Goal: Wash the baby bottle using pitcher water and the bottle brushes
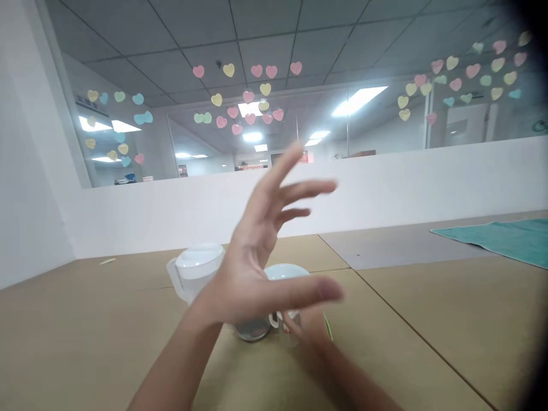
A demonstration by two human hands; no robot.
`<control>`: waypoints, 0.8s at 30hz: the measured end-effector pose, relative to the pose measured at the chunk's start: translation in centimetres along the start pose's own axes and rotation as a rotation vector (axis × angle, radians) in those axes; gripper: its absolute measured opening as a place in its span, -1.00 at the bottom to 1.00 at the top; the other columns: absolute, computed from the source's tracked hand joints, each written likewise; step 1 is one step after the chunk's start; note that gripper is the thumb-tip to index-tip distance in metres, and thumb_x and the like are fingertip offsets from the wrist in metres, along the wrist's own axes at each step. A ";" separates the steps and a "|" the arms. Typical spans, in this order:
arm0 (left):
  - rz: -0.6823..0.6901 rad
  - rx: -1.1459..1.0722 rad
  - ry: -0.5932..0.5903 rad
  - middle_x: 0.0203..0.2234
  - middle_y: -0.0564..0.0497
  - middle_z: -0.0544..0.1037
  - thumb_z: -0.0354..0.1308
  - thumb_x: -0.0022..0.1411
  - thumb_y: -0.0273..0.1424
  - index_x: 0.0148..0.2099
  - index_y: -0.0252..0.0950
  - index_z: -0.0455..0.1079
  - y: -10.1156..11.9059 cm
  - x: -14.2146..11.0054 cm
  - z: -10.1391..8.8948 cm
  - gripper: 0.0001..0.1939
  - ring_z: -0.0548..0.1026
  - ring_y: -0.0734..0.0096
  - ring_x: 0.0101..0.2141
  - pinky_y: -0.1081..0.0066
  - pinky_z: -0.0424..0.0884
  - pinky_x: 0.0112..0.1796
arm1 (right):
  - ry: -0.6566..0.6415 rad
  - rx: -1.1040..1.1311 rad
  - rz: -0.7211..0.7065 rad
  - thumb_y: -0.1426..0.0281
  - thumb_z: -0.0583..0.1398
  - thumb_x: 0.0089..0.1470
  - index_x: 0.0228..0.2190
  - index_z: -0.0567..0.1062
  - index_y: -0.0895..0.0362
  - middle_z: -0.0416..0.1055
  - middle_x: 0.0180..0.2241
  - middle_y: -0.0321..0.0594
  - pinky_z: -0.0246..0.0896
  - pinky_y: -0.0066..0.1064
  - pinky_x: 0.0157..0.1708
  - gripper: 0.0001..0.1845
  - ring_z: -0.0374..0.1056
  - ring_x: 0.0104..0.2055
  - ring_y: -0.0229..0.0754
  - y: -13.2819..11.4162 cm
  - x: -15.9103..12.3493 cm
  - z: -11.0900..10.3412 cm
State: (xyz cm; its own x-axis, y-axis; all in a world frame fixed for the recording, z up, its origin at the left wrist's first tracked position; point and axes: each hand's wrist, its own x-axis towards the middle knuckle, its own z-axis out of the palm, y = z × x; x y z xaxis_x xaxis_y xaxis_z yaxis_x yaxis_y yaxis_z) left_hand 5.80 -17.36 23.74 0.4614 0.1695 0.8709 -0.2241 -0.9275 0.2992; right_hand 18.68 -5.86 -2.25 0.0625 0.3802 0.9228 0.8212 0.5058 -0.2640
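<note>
My left hand [257, 257] is raised in front of the camera, fingers spread and thumb stretched to the right, with nothing in it. Lower down, behind that thumb, my right hand [314, 325] is closed around the right side of a small clear mug [287, 337] with a white handle. Its fingers are partly hidden and a little blurred. A translucent white pitcher [197, 268] with a lid and handle stands left of my left wrist. Behind the mug shows the rim of a pale round dish [289, 270], partly covered by my left hand. A grey round base [254, 330] shows left of the mug.
The brown tabletop [419, 297] has dark seams. A teal cloth [500, 237] lies at the far right, and a small pale scrap [108, 261] at the left. A low white wall [385, 188] closes off the back, below glass with heart-shaped notes [249, 119].
</note>
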 end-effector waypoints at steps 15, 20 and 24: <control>-0.622 0.083 0.220 0.11 -0.08 0.27 -0.04 0.24 -0.24 0.19 -0.24 0.13 -18.9 -20.0 4.7 -0.51 0.24 0.25 0.09 0.25 0.13 0.10 | -0.046 -0.051 -0.005 0.26 0.11 0.00 -0.32 0.26 0.12 0.36 -0.39 -0.17 0.16 -0.06 -0.11 -0.77 0.30 -0.30 -0.08 0.1 -0.4 0.6; -0.644 0.043 0.309 0.11 -0.06 0.28 -0.01 0.22 -0.22 0.17 -0.25 0.18 -19.1 -20.4 5.3 -0.51 0.24 0.22 0.10 0.26 0.13 0.11 | -0.060 -0.020 -0.008 0.27 0.11 -0.02 -0.31 0.25 0.11 0.38 -0.41 -0.21 0.13 -0.07 -0.08 -0.78 0.32 -0.34 -0.12 -0.4 -0.2 0.2; -0.655 -0.005 0.314 0.10 -0.06 0.29 0.00 0.22 -0.23 0.17 -0.25 0.18 -19.7 -20.6 5.3 -0.51 0.28 0.22 0.07 0.25 0.16 0.09 | -0.053 -0.008 -0.006 0.26 0.11 -0.02 -0.31 0.24 0.11 0.40 -0.39 -0.20 0.13 -0.08 -0.08 -0.77 0.34 -0.32 -0.10 -0.3 -0.2 0.2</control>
State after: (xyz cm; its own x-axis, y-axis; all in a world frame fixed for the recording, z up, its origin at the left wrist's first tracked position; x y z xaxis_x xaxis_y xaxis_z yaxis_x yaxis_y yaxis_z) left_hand 5.19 -4.37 -2.17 0.2347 0.7778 0.5830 0.0091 -0.6015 0.7988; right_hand 18.36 -5.93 -2.37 0.0274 0.4176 0.9082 0.8261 0.5021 -0.2559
